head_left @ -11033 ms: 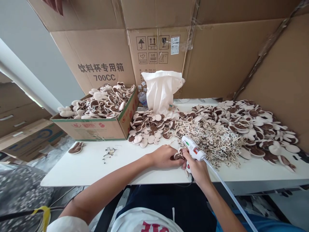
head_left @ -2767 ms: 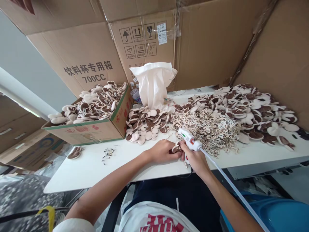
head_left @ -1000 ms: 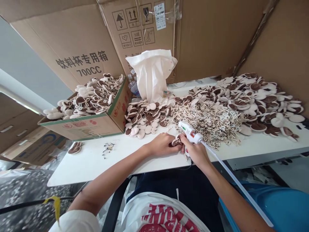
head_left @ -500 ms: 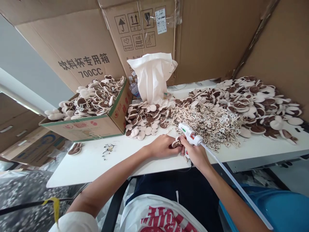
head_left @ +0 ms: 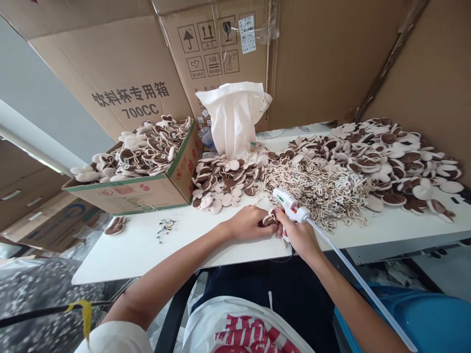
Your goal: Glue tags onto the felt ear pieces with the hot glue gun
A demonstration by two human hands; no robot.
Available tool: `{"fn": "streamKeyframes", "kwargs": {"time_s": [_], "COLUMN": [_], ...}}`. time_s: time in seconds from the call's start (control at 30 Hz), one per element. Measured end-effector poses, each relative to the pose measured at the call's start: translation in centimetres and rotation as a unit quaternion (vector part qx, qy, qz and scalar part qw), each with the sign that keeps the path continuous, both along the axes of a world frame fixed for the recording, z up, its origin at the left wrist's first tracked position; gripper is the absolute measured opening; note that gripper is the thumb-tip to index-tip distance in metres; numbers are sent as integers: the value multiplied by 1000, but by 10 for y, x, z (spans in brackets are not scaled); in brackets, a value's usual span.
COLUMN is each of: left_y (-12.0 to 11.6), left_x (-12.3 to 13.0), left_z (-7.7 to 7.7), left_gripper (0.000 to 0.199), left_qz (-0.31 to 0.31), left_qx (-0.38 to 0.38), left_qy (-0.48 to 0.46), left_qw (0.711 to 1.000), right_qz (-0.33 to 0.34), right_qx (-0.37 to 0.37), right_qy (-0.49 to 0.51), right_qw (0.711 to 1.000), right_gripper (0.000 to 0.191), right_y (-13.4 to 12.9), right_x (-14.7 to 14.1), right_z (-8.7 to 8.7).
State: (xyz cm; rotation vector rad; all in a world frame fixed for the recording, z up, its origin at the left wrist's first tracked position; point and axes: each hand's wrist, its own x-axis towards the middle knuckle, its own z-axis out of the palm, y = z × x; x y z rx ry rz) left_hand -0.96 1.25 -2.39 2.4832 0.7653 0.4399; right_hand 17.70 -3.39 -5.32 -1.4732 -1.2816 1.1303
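Note:
My left hand (head_left: 249, 223) is closed on a small brown and cream fabric piece (head_left: 270, 218) above the white table. Right beside it, my right hand (head_left: 298, 234) grips a white glue gun (head_left: 287, 200), with a long glue stick (head_left: 360, 282) trailing from its back toward the lower right. The two hands almost touch, and the fingertips partly hide the fabric piece. Just behind the gun spreads a pile of thin cream cords with small tags (head_left: 320, 189). A heap of brown and cream fabric pieces (head_left: 224, 184) is behind my left hand.
An open carton (head_left: 143, 195) full of fabric pieces stands at the left. A bigger heap (head_left: 397, 157) covers the right side. A white bag (head_left: 235, 117) stands at the back before tall cardboard boxes (head_left: 312, 63). One piece (head_left: 116, 226) and small scraps (head_left: 166, 225) lie front left.
The view has shifted very slightly. Both hands keep the same hold on the fabric piece and the glue gun.

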Motion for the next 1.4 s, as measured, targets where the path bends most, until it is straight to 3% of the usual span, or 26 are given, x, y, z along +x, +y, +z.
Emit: {"fn": "streamKeyframes", "kwargs": {"time_s": [0.7, 1.4], "left_y": [0, 2], "left_x": [1, 9], "left_z": [0, 5], "left_gripper": [28, 25], "left_qz": [1, -16], "left_qx": [5, -50], "left_qy": [7, -10], "left_qw": [1000, 999], "right_qz": [3, 13], "right_qx": [-3, 3], "right_qy": [2, -6], "right_qw": [1000, 1000], "right_gripper": [41, 41], "right_y": [-1, 3], "right_x": [0, 5], "right_z": [2, 6]}}
